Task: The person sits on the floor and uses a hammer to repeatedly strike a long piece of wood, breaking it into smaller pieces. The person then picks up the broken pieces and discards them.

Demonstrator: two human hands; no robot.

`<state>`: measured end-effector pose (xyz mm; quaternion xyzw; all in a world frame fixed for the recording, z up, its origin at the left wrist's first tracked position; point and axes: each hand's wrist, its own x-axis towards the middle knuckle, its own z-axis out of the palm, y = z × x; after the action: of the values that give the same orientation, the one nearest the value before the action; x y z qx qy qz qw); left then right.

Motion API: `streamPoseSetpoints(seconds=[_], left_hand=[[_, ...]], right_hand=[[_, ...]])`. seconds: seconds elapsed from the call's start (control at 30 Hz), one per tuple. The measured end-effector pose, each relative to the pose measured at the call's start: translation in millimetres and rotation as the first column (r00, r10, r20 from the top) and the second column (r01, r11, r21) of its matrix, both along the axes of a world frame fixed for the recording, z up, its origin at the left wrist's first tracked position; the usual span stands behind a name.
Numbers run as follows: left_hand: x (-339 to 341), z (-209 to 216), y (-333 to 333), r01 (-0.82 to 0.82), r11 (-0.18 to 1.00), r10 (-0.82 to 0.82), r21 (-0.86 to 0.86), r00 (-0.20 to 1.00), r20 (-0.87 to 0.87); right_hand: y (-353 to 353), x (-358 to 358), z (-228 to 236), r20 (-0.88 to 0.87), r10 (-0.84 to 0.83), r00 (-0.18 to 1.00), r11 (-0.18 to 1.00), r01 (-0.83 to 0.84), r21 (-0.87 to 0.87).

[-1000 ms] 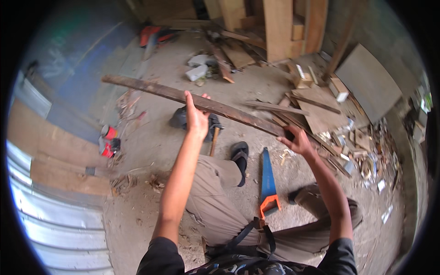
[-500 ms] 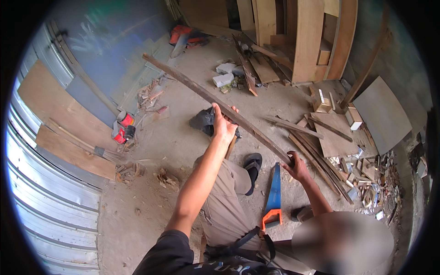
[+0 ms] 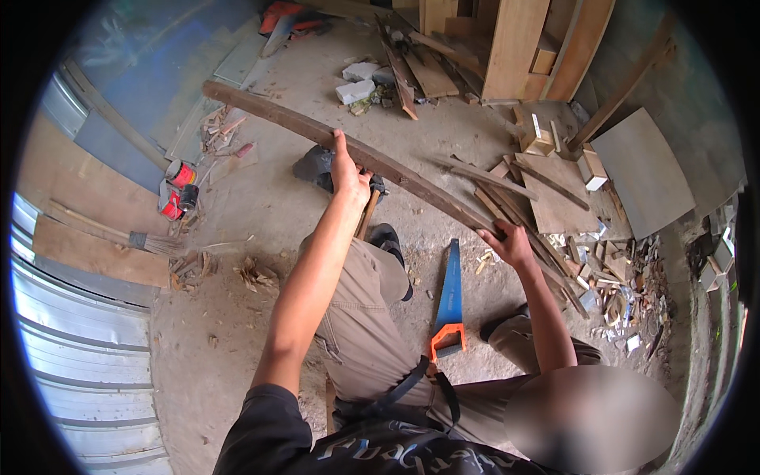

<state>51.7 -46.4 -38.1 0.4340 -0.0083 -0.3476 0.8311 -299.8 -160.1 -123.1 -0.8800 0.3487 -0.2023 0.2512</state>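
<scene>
A long brown wooden batten (image 3: 412, 184) is held up in front of me, slanting from far left down to near right. My left hand (image 3: 347, 172) grips it around its middle, thumb up along the near side and the other fingers mostly hidden beneath. At the near right end, my right hand (image 3: 511, 242) is closed on the batten. Between my legs a handsaw (image 3: 449, 305) with a blue blade and orange handle lies on the floor, touched by neither hand. Behind the left hand sits a black plastic bag (image 3: 314, 168), partly hidden by the batten.
Loose wooden strips (image 3: 507, 194) and a plywood sheet (image 3: 554, 202) lie to the right, beside a heap of scraps (image 3: 625, 273). Pale broken blocks (image 3: 356, 92) rest farther off. Red paint cans (image 3: 180, 172) and a broom (image 3: 150, 241) are at the left.
The batten has turned in my hands, showing a broader face, and its far end sits farther left. Both hands still hold it. The view has shifted, so the saw appears higher.
</scene>
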Motion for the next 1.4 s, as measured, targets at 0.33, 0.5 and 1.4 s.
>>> streamPoseSetpoints(seconds=[0.33, 0.5, 1.4], left_hand=[[28, 36, -15, -0.108, 0.993, 0.109, -0.042, 0.994, 0.002], [38, 50, -22, -0.133, 0.989, 0.142, -0.065, 0.975, 0.17], [110, 22, 23, 0.063, 0.973, 0.04, -0.224, 0.904, 0.427]], right_hand=[[-11, 112, 25, 0.037, 0.2, 0.979, 0.964, -0.19, -0.187], [-30, 182, 51, 0.161, 0.309, 0.937, 0.95, -0.298, -0.093], [47, 389, -289, -0.268, -0.174, 0.948, 0.48, 0.319, 0.817]])
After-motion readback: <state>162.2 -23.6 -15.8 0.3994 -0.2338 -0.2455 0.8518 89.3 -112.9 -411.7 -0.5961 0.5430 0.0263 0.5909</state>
